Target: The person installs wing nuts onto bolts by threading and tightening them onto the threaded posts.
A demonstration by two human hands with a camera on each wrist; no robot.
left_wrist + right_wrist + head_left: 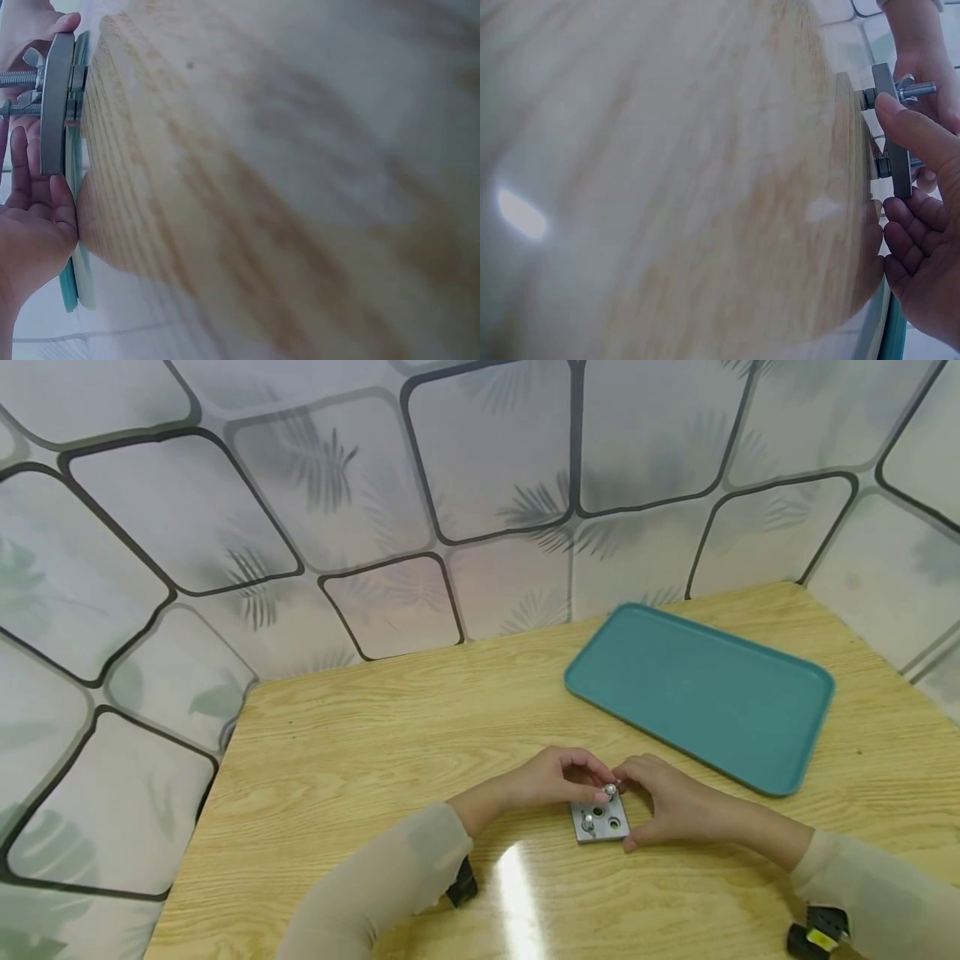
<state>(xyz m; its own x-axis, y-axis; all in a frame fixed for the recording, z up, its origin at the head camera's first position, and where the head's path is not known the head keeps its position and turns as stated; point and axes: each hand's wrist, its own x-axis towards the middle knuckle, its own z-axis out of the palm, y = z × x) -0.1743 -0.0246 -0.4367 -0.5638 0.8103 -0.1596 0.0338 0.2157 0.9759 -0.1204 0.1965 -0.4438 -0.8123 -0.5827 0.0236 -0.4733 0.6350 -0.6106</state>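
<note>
A small square metal plate (600, 831) stands on bolt heads low over the table, with two bolts rising through it and bare holes beside them. The near-left bolt (588, 823) carries a wing nut (34, 58) down against the plate. At the far-right bolt (610, 790) my left hand (558, 779) pinches a small wing nut near the shank's tip, mostly hidden by the fingertips. My right hand (675, 802) holds the plate by its edge, thumb at the near corner and fingers at the far side. The right wrist view shows that thumb (907, 127) along the plate's edge.
A teal tray (697, 693) lies at the back right of the wood-grain table (360, 777), behind my right hand. Patterned fabric walls (495, 585) close off the back and sides. A dark wrist camera (462, 883) hangs under my left sleeve.
</note>
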